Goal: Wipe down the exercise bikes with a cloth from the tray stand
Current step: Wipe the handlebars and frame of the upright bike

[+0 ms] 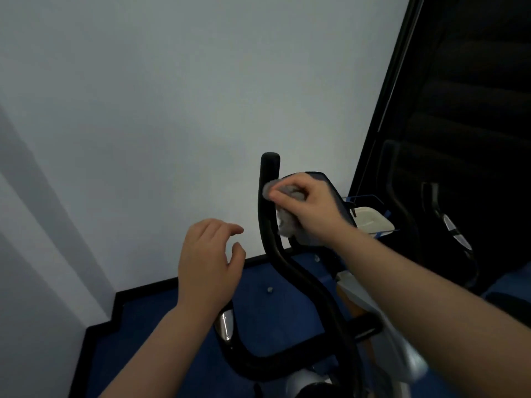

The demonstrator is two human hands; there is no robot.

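Grey cloth (pixel 287 208) against black handlebar (pixel 268 202)

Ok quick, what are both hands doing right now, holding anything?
Left hand: open, fingers loosely curled, holding nothing, beside the handlebar.
Right hand: gripping the cloth, pressing it against the handlebar.

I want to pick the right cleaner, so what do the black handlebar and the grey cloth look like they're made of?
The handlebar looks like a tube with a matte black rubber or foam grip: no shine, rounded end. The silvery patch lower down reflects light, probably bare metal. The cloth, gripped by the right hand, looks like soft, fuzzy grey fabric, bunched in folds; possibly microfibre, too blurred to be sure.
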